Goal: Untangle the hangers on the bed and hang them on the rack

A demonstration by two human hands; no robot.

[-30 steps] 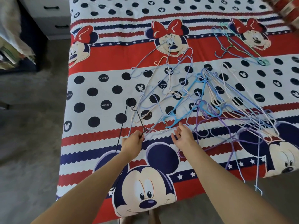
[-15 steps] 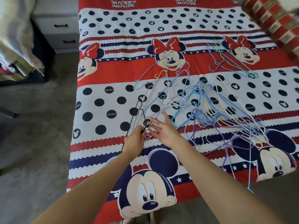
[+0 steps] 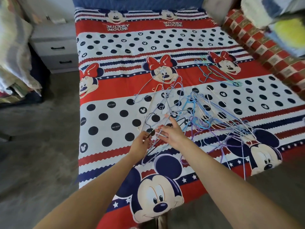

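Note:
A tangle of thin wire hangers [image 3: 203, 113] in blue, purple, white and grey sprawls across the middle of the bed [image 3: 107, 119]. A smaller bunch of hangers [image 3: 212, 71] lies farther back on the right. My left hand [image 3: 142, 143] pinches a black hanger [image 3: 149, 135] at the near left edge of the tangle, lifted a little off the cover. My right hand [image 3: 171, 131] is beside it with fingers stretched out, touching pale hanger wires. No rack is in view.
A grey nightstand [image 3: 56, 47] with two drawers stands left of the bed. Piled fabric [image 3: 14, 52] hangs at the far left. A red checked blanket [image 3: 264, 47] lies along the bed's right side. Grey carpet [image 3: 38, 146] covers the floor on the left.
My right hand moved left from the tangle's near edge to meet my left hand. The left hand kept its pinch on the black hanger. The view tilted up, showing more of the bed.

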